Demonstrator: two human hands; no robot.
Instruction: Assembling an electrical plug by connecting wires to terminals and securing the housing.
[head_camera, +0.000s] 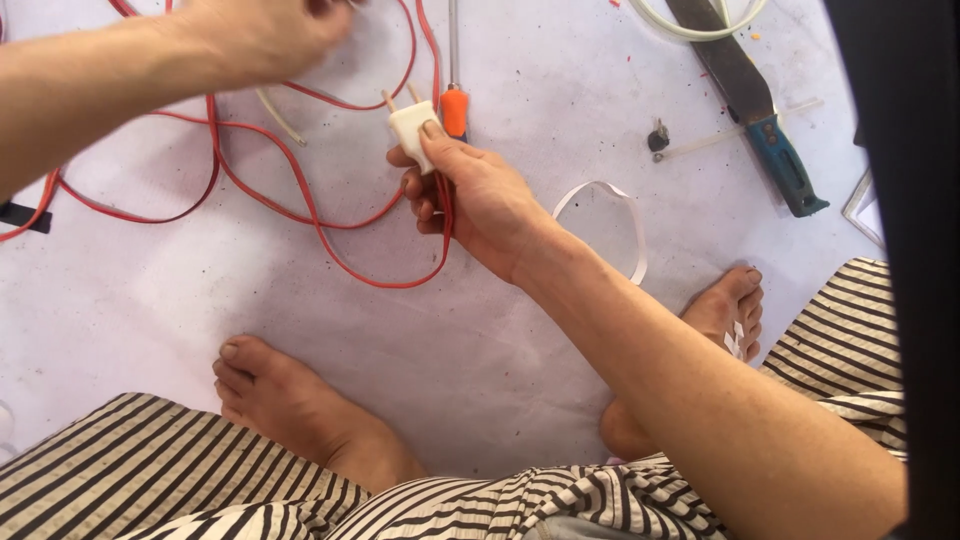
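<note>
My right hand (470, 195) grips a white two-pin plug (412, 130) with its pins pointing up and away, and a red cable (300, 200) runs down from it through my fingers. The cable loops across the pale floor to the left. My left hand (265, 35) reaches over the cable loops at the top of the view, fingers curled down near the red wire; whether it grips anything is hidden. An orange-handled screwdriver (455, 105) lies just beyond the plug.
A large knife with a blue handle (770, 150) lies at the upper right beside a small dark screw piece (658, 137) and a white strip (735, 135). A white loop of strip (620, 215) lies by my right wrist. My bare feet (290, 400) rest on the floor.
</note>
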